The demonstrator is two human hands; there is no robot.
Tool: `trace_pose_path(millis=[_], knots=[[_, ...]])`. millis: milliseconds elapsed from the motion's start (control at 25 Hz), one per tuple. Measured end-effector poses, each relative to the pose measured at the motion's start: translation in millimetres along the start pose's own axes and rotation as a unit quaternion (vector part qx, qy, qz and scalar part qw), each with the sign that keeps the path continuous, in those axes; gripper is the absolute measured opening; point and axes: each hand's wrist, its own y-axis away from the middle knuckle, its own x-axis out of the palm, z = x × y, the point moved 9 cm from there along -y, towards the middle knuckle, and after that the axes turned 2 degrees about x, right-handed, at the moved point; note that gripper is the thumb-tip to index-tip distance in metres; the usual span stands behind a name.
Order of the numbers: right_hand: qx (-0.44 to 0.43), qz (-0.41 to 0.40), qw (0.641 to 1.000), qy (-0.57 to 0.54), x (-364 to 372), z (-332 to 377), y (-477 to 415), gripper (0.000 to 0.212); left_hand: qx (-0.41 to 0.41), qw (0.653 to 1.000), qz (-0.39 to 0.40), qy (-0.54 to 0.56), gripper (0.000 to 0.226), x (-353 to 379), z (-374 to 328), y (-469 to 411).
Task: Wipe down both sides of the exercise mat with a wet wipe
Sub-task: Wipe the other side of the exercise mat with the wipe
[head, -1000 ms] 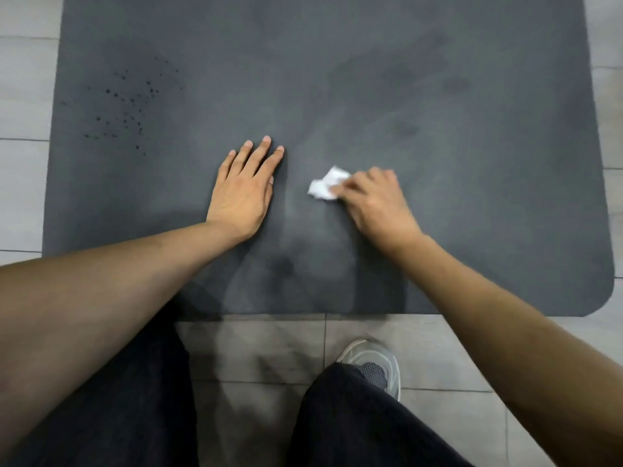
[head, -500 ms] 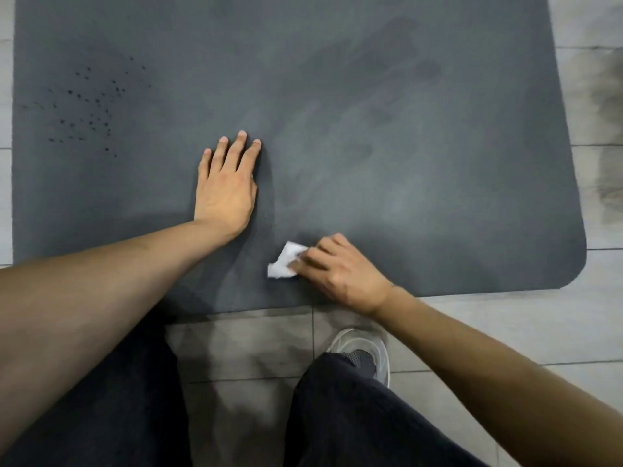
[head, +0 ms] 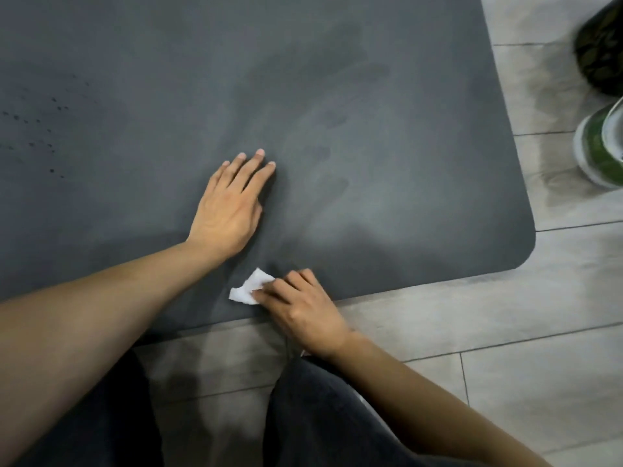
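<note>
1. The mat (head: pixel 371 96) is lying flat, spanning 9 to 3 o'clock.
2. The left hand (head: pixel 227 210), fingers straight, is pressing it down; anchoring firmly helps.
3. The right hand (head: pixel 300 311) is pinching the wipe (head: pixel 249 289) at the mat's 6 o'clock edge; overlapping strokes would suit.

- Pale grey wood-look tiled floor (head: pixel 505 332): bare from 3 to 6 o'clock, with thin dark grout lines.
- Dark grey rubbery exercise mat (head: pixel 371 79): flat on the floor, fills 9 to 1 o'clock, rounded corner at 3 o'clock. Darker smears at centre, dark specks at 9 o'clock.
- Green-and-white shoe (head: pixel 596 150): on the floor at 3 o'clock, apart from the mat, cropped by the frame edge.
- Dark camouflage-patterned object (head: pixel 600 52): 2 o'clock, cropped, identity unclear.
</note>
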Motion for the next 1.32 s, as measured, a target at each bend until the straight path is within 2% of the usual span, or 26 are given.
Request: trace_pose_path(millis=[40,120,160,240,320,360,400,480,520,560,600,640,720,840,880,920,960,1000,1080,1120,1200,1240,1320], knots=[[0.024,-0.009,1.000,0.017,-9,-17,10,0.027,0.019,1.000,0.003,-0.001,0.061,3,-13,-1],[0.162,-0.064,0.983,0.062,-38,-81,42,0.029,0.051,0.998,0.021,-0.012,0.061,12,-33,3],[0.250,-0.104,0.959,0.089,-57,-119,68,0.030,0.060,0.998,0.030,-0.020,0.061,16,-38,6],[0.413,-0.179,0.886,0.113,-93,-179,127,0.033,0.073,0.995,0.045,-0.040,0.062,22,-47,9],[0.497,-0.232,0.832,0.080,-97,-188,146,0.035,0.065,0.995,0.056,-0.055,0.063,26,-51,9],[0.492,-0.237,0.836,0.053,-88,-173,131,0.036,0.056,0.995,0.058,-0.058,0.063,27,-51,8],[0.449,-0.216,0.867,0.023,-74,-146,103,0.036,0.049,0.996,0.056,-0.059,0.064,26,-53,6],[0.275,-0.108,0.955,-0.005,-44,-68,44,0.032,0.043,0.997,0.041,-0.047,0.062,24,-58,4],[0.196,-0.055,0.979,-0.001,-33,-42,33,0.031,0.055,0.997,0.035,-0.037,0.061,22,-62,3],[0.157,-0.022,0.987,0.010,-29,-43,35,0.030,0.076,0.996,0.034,-0.026,0.064,21,-68,2],[0.160,-0.029,0.986,0.028,-36,-65,49,0.030,0.102,0.994,0.034,-0.019,0.069,21,-76,2],[0.199,-0.069,0.976,0.058,-52,-99,71,0.029,0.123,0.992,0.037,-0.019,0.074,21,-81,2],[0.345,-0.157,0.918,0.119,-95,-179,135,0.031,0.135,0.989,0.052,-0.026,0.074,24,-85,1],[0.596,-0.233,0.759,0.121,-146,-270,227,0.034,0.116,0.989,0.085,-0.034,0.062,30,-84,-3],[0.640,-0.254,0.717,0.114,-149,-276,233,0.033,0.112,0.989,0.089,-0.036,0.057,29,-84,-4],[0.643,-0.269,0.709,0.104,-144,-269,220,0.033,0.107,0.989,0.090,-0.039,0.056,29,-85,-5],[0.604,-0.275,0.742,0.094,-134,-249,191,0.033,0.103,0.989,0.092,-0.042,0.057,28,-86,-6],[0.535,-0.264,0.798,0.081,-118,-219,151,0.033,0.101,0.990,0.092,-0.046,0.057,27,-86,-8],[0.375,-0.199,0.904,0.056,-78,-141,76,0.028,0.103,0.989,0.091,-0.049,0.057,26,-84,-10],[0.302,-0.160,0.939,0.044,-63,-109,53,0.026,0.106,0.989,0.090,-0.050,0.057,26,-83,-11],[0.206,-0.108,0.971,0.050,-56,-104,48,0.027,0.111,0.988,0.089,-0.056,0.058,24,-81,-12],[0.196,-0.109,0.972,0.078,-63,-126,59,0.028,0.111,0.988,0.090,-0.058,0.058,23,-82,-13],[0.287,-0.136,0.937,0.144,-90,-191,98,0.033,0.108,0.988,0.095,-0.056,0.059,22,-85,-16]])
